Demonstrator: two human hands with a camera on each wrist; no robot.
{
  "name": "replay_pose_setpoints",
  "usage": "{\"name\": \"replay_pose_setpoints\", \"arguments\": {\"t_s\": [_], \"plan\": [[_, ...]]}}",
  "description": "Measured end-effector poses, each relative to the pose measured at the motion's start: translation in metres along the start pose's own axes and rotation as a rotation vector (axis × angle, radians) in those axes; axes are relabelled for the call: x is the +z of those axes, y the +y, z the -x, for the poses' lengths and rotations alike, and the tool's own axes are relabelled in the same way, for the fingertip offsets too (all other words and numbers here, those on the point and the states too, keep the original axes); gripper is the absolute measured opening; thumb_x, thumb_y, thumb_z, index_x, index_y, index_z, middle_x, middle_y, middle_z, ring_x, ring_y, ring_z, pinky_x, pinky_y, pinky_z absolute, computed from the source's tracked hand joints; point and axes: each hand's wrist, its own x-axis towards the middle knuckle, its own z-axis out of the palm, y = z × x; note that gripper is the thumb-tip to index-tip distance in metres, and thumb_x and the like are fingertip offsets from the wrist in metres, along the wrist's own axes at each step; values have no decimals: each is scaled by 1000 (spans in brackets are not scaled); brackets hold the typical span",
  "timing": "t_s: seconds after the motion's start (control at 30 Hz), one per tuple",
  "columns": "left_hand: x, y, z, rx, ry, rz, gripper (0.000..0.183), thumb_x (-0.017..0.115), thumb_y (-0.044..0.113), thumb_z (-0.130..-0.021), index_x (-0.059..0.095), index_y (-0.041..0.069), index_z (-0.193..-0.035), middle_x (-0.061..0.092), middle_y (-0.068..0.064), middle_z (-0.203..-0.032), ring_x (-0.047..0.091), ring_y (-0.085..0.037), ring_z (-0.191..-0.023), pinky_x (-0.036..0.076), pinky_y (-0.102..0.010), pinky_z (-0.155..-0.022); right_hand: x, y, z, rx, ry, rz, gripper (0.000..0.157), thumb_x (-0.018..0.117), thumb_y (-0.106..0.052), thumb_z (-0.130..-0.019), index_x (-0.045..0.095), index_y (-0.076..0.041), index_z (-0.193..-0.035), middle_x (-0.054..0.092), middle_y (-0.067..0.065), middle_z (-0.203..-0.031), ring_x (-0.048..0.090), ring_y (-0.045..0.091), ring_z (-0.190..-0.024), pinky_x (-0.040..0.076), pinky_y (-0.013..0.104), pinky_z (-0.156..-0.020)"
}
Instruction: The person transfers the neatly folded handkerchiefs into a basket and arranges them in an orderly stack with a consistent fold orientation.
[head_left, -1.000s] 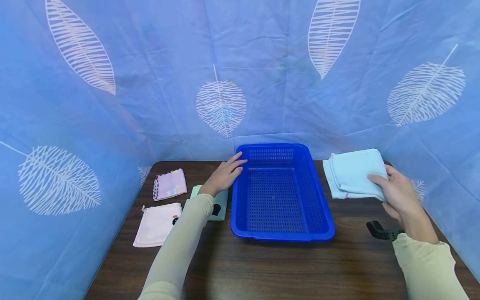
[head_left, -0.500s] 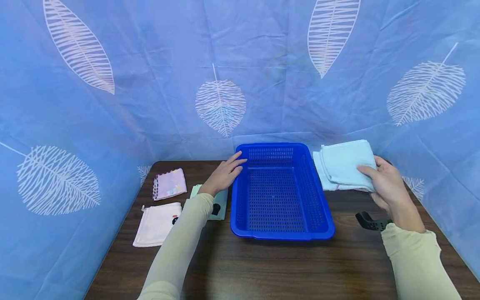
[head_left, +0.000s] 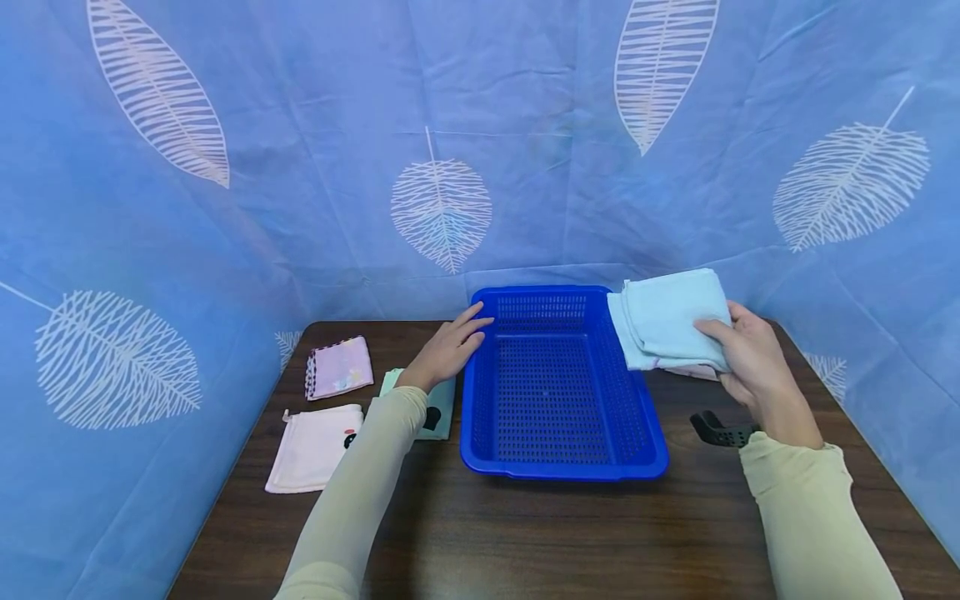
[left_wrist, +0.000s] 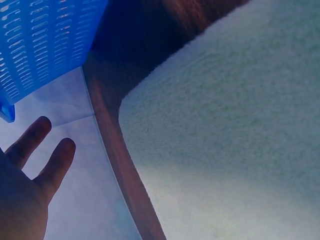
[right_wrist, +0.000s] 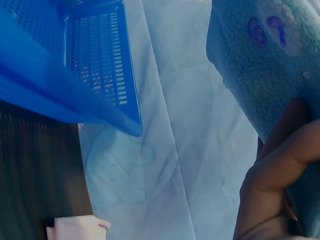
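My right hand (head_left: 757,358) pinches a folded light blue towel (head_left: 675,321), thumb on top, and holds it raised over the right rim of the blue plastic basket (head_left: 555,472). Purple marks show on this towel (right_wrist: 240,60) in the right wrist view. The left hand (head_left: 444,350) reaches over the basket's left rim with its fingers extended; whether it touches the rim is unclear. Beneath the left forearm lies a green towel (head_left: 442,408) with a dark spot, partly covered by the sleeve. It fills much of the left wrist view as a pale green cloth (left_wrist: 225,125).
On the left of the brown wooden table (head_left: 570,533) lie a folded lilac cloth (head_left: 341,369) and a white cloth (head_left: 311,450) with a small printed face. A pale pink cloth (head_left: 696,372) lies right of the basket, mostly hidden. A blue leaf-patterned curtain (head_left: 525,208) hangs behind.
My right hand has carried the light blue towel leftward and slightly away, from the table's right side to above the basket's right rim, uncovering part of the pale pink cloth. The left hand stays put.
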Motion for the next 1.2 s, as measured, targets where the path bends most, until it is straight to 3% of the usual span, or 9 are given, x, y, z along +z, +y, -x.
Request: {"name": "replay_pose_setpoints", "arguments": {"t_s": [0.17, 0.27, 0.37, 0.43, 0.77, 0.87, 1.03, 1.2], "plan": [[0, -2, -1, -4, -6, -5, 52, 28, 54, -108, 36, 41, -157, 9, 25, -170, 20, -30, -159, 24, -67, -122, 9, -2, -4, -1, -16, -32, 84, 61, -25, -103, 6, -13, -165, 7, 21, -170, 69, -7, -97, 59, 16, -80], [0, -2, -1, -7, -8, -5, 51, 28, 54, -108, 36, 42, -157, 9, 26, -170, 20, -30, -160, 23, -67, -123, 14, -2, -5, -17, -24, -53, 84, 62, -23, -103, 6, -10, -165, 31, 17, -162, 70, -5, -98, 59, 17, -81], [0, -3, -1, -7, -10, -4, 51, 28, 54, -108, 36, 41, -157, 10, 26, -170, 19, -30, -160, 23, -67, -123, 18, 0, -6, -38, -25, -60, 83, 61, -23, -103, 8, -7, -164, 49, 2, -137, 71, -3, -98, 59, 17, -81], [0, -3, -1, -7, -12, -5, 52, 28, 55, -108, 36, 41, -157, 9, 26, -170, 19, -30, -160, 24, -67, -123, 21, 1, -8, -46, -26, -60, 82, 61, -23, -103, 9, -6, -164, 52, -7, -127, 71, -2, -98, 59, 17, -81], [0, -3, -1, -7, -12, -3, 50, 30, 53, -108, 36, 43, -157, 9, 27, -170, 19, -29, -160, 24, -67, -122, 40, 5, -16, -33, -34, -67, 78, 60, -21, -103, 13, -6, -164, 57, -9, -118, 70, 1, -92, 58, 18, -71], [1, -2, -1, -3, -11, 7, 50, 31, 52, -108, 36, 42, -157, 9, 26, -170, 19, -29, -160, 24, -67, -122, 46, 6, -18, -41, -33, -62, 76, 59, -20, -103, 16, -4, -163, 57, -7, -119, 70, 2, -88, 57, 19, -67], [0, 0, -1, 1, -6, 0, 51, 30, 55, -108, 36, 42, -157, 9, 27, -169, 21, -30, -159, 25, -67, -122, 56, 10, -23, -75, -37, -67, 71, 58, -17, -104, 19, 1, -160, 51, 0, -130, 70, 2, -94, 59, 18, -76], [-2, 0, -1, -6, -4, -14, 52, 29, 56, -107, 36, 42, -157, 10, 26, -170, 21, -30, -159, 25, -67, -122, 65, 12, -27, -75, -36, -56, 71, 55, -15, -105, 16, -1, -162, 35, 20, -154, 68, 0, -99, 59, 17, -80]]}}
